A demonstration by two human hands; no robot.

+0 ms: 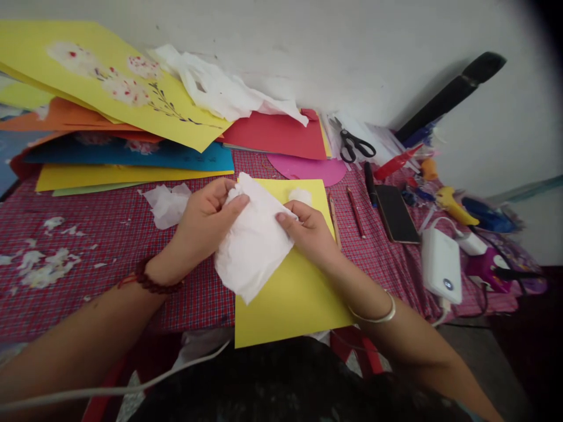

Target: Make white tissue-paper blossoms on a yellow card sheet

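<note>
My left hand (210,217) pinches the upper left edge of a white tissue (255,246) between thumb and fingers. Across from it, my right hand (310,230) grips the tissue's right corner. The tissue hangs spread between both hands over a yellow sheet of paper (290,310), covering part of it. A small white tuft (301,196) lies near the top of that sheet, just beyond my right hand. Behind my left wrist, another crumpled tissue piece (167,205) rests on the checked cloth.
Torn white scraps (48,266) lie at the left. Stacked coloured papers (132,153) and a flower picture (118,88) are at the back left. Scissors (354,142), a red pencil (356,214), a black notebook (397,214) and a white power bank (441,266) occupy the right side.
</note>
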